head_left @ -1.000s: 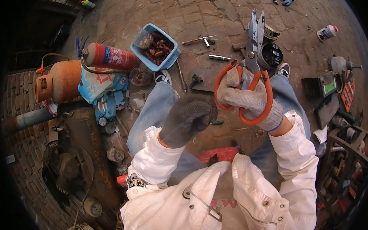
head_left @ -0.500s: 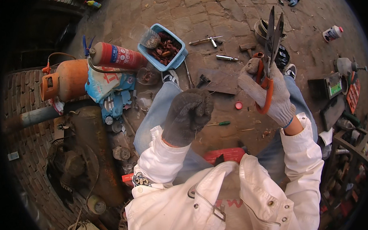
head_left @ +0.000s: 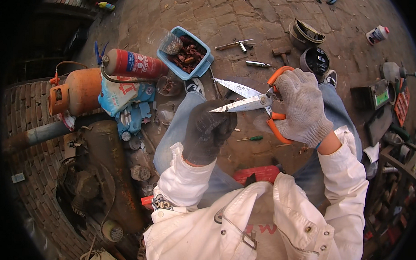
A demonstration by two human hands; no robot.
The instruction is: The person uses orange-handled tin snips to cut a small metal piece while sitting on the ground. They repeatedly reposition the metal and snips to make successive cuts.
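Observation:
A pair of scissors (head_left: 263,100) with orange handles is in my right hand (head_left: 302,109), which wears a pale knitted glove. The blades are spread apart and point left. Just in front of them my left hand (head_left: 207,132), in a dark glove, is closed with its fingers curled in. The lower blade crosses over the top of that glove; whether it touches cannot be told. Whatever the left fingers hold, if anything, is too small or hidden to name. Behind the blades lies a dark flat plate, mostly covered.
A blue tub (head_left: 209,62) with reddish-brown pieces stands ahead, beside a red fire extinguisher (head_left: 153,67) and an orange gas cylinder (head_left: 84,91). A hammer (head_left: 282,52), a round black container (head_left: 314,60) and a green-handled screwdriver (head_left: 254,138) lie on the brick floor. A red tool (head_left: 257,175) is between my legs.
My right hand has turned the scissors from pointing up to pointing left, and the blades have spread wider. They now reach over my left hand, which stays closed in nearly the same place.

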